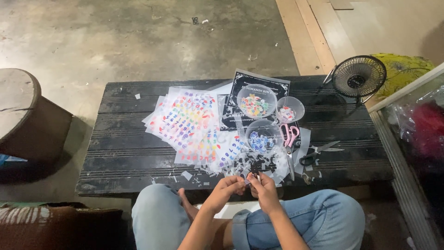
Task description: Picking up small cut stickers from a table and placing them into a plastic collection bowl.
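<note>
Lots of sticker sheets (187,122) lie uncut on the table (115,153). Your left hand (226,186) and right hand (261,184) both pinch one tiny piece (249,181) together. Three bowls (262,138) already hold some cut bits, with pink scissors (289,139) beside them.

This looks like an informal home craft spot on a bare concrete floor (138,41): a low black slatted table (120,157) at centre carries sticker sheets (189,125), small plastic bowls (255,101) and scissors (289,139), with a small desk fan (359,76) at upper right.
</note>
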